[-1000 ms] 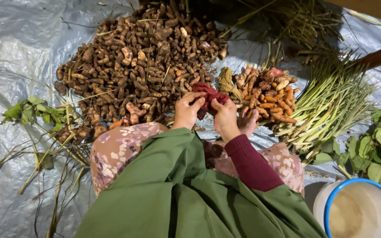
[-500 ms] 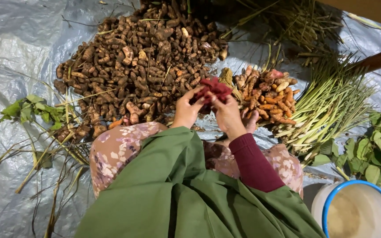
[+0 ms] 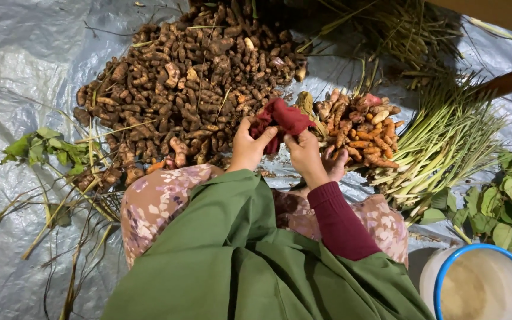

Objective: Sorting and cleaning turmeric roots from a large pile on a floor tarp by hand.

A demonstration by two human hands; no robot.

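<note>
Both hands hold a dark red cloth (image 3: 284, 118) bunched up in front of me. My left hand (image 3: 248, 146) grips its left side, and my right hand (image 3: 305, 153) pinches its lower right part. Whether anything is wrapped inside the cloth cannot be seen. Just beyond the left hand lies a big heap of brown, soil-covered roots (image 3: 185, 89). To the right of the hands sits a smaller pile of cleaned orange and pink roots (image 3: 362, 130). A bare foot (image 3: 336, 163) shows under my right hand.
A grey plastic sheet (image 3: 25, 65) covers the ground. Cut green stalks (image 3: 445, 142) lie at the right, leafy greens (image 3: 505, 201) at the far right and left (image 3: 45, 148). A white bucket with a blue rim (image 3: 481, 284) stands at the bottom right. Dry stems litter the left side.
Both hands have kept working the red cloth, shifting it slightly up and to the right. The piles have not moved.
</note>
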